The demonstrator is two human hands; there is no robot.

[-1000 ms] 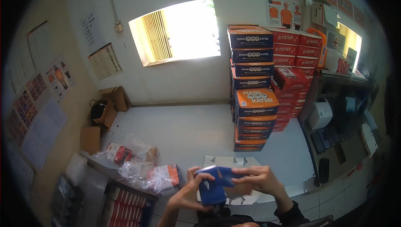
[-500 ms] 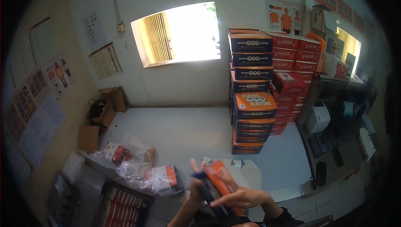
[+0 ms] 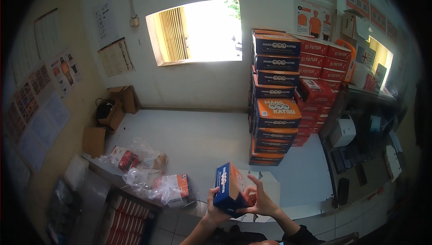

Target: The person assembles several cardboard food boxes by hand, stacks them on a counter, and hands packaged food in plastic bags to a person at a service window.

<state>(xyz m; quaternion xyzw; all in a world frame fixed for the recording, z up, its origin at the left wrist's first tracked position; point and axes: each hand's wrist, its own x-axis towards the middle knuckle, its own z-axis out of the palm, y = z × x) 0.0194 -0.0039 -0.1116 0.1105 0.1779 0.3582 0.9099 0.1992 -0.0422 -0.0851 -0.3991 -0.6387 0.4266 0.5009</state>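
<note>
A small blue and orange cardboard food box (image 3: 224,191) is tilted up in front of me, over the table's near edge. My left hand (image 3: 217,210) grips its left side from below. At its right side is my right hand (image 3: 261,202), thumb against the lower corner and fingers curled at the orange face, the index finger raised off it. Behind the hands lies a flat sheet of white cardboard (image 3: 271,191) with cut edges, partly hidden by the box and right hand.
Orange and blue boxes (image 3: 275,83) stand in a tall stack on the white table (image 3: 189,130), with red boxes (image 3: 310,71) beside them. Several boxes in clear plastic bags (image 3: 171,188) lie left. Brown cartons (image 3: 110,116) sit in the far left corner. A dark counter (image 3: 360,173) holds devices.
The box has turned from a blurred, slanted pose to a more upright one, showing its blue side. My right hand has shifted from across its front to its right side. The view has moved slightly.
</note>
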